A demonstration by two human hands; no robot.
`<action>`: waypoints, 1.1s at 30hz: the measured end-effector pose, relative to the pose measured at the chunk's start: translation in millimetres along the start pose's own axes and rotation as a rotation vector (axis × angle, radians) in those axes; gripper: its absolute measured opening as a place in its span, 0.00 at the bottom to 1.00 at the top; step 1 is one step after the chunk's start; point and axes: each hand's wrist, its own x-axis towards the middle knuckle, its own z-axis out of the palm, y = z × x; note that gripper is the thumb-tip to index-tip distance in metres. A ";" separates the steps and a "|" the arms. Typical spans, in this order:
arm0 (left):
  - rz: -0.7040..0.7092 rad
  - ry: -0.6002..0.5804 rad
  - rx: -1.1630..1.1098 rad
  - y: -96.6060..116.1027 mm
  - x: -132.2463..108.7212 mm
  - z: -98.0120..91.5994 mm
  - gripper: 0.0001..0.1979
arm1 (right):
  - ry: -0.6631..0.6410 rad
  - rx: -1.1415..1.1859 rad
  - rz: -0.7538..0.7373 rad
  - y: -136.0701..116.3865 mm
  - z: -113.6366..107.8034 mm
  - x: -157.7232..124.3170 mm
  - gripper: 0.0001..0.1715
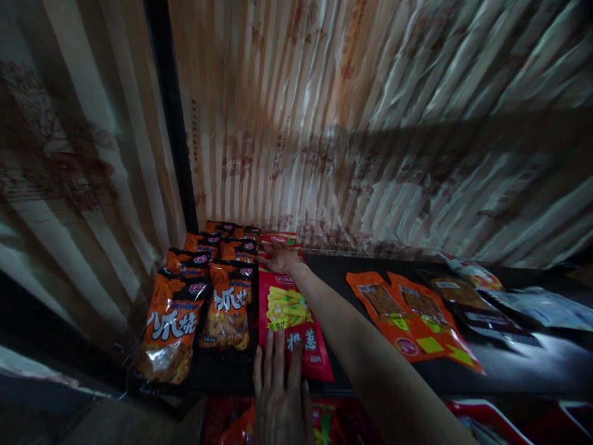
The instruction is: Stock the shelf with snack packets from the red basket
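Observation:
My left hand (pixel 281 389) lies flat with its fingers stretched out, the fingertips on the lower part of a red snack bag (pixel 287 303) with yellow sticks pictured on it. Reaching in from the right, my right hand (pixel 281 258) rests palm down with spread fingers over the top end of this bag. Another red bag (pixel 278 238) shows behind those fingers, partly covered by them. To the left stand two rows of orange and black snack bags, with one front bag (pixel 227 303) close beside the red one and another (pixel 170 327) at the outer corner.
Everything lies on a black shelf (pixel 333 290). Two flat orange packets (pixel 412 318) are to the right, then a dark packet (pixel 477 306) and a pale one (pixel 544 307). A black post (pixel 171 111) rises at the back left before a pleated curtain (pixel 370 154). More bags sit below.

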 end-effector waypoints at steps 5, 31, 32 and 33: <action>-0.024 -0.011 0.014 3.4 0.9 0.0 0.26 | 0.008 -0.004 -0.038 0.0 0.5 -1.6 0.41; 0.014 -0.102 -0.009 1.5 2.7 -21.8 0.27 | 0.767 0.521 -0.125 7.8 -17.8 -115.3 0.27; 0.010 -0.105 -0.011 0.1 2.7 -23.1 0.26 | 0.835 0.581 -0.096 8.5 -10.2 -139.9 0.25; 0.005 -0.102 -0.014 -1.3 2.6 -24.2 0.26 | 0.865 0.620 -0.059 9.5 -0.2 -165.5 0.24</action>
